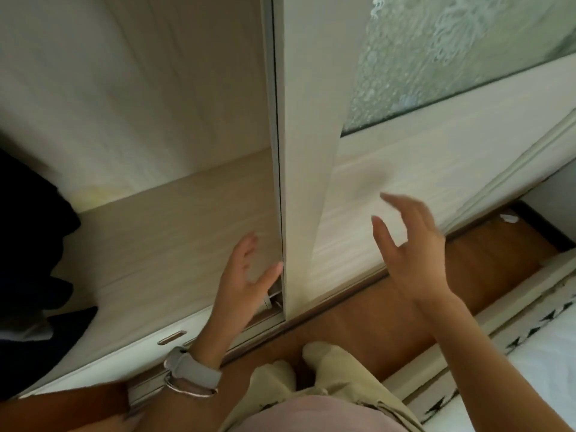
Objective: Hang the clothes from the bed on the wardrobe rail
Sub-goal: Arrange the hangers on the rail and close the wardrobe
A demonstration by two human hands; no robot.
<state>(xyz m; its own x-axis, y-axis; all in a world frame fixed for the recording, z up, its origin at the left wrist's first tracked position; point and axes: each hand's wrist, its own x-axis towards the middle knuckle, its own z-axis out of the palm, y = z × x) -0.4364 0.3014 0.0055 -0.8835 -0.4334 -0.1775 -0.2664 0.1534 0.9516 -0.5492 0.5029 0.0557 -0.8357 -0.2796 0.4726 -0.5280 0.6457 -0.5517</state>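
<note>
Left hand (246, 275): fingers straight and spread, holding nothing, thumb tip just beside the edge of the sliding door (305, 182); contact unclear. Watch (193, 372) and bangle (190, 391) on that wrist. Right hand (414, 254): fingers loosely spread, empty, raised before the door panel. Dark clothes (31, 244) inside the open wardrobe, far left. Bed (545, 353) edge lower right.

Wardrobe door (311, 151): pale wood-grain laminate, smooth, matt. Glass panel (452, 57) in it: frosted, textured with raised pattern. Floor (358, 313): orange-brown wood, smooth, faint sheen. Watch strap (196, 369): grey, smooth, matt. Bangle (190, 390): shiny metal. Dark clothes (31, 244): soft matt cloth. Trousers (343, 375): pale matt cloth.
</note>
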